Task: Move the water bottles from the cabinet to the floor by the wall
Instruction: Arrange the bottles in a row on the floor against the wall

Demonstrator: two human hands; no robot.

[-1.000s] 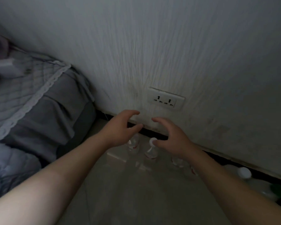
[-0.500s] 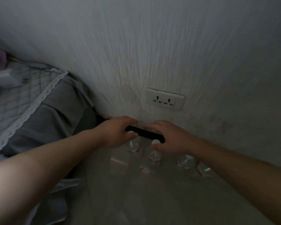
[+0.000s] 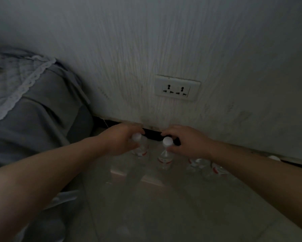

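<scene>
The left hand point(image 3: 119, 139) curls around the neck and shoulder of a clear water bottle point(image 3: 140, 149) with a white cap, fingers wrapped over the far side and thumb on the near side, so the cap pokes up out of the grip. The right hand point(image 3: 185, 141) pinches the neck of a second bottle point(image 3: 165, 158) just below its white cap, thumb and forefinger closed on it while the remaining fingers arch over toward the wall. Both bottles stand upright on the floor point(image 3: 164, 206), side by side but apart, close to the dark baseboard point(image 3: 153, 136) at the foot of the wall point(image 3: 181, 41). Each carries a red-and-white label around its upper body. Under the right forearm, two more bottles point(image 3: 206, 167) sit on the floor along the same wall edge, their tops hidden by the arm; further right a white cap point(image 3: 274, 158) shows near the baseboard. Above the hands, a white double socket point(image 3: 177, 88) is set in the textured wall. To the left, a grey bed cover with lace trim point(image 3: 24, 95) hangs down beside the corner where floor and wall meet. The scene is dim, and the floor is pale and glossy.
</scene>
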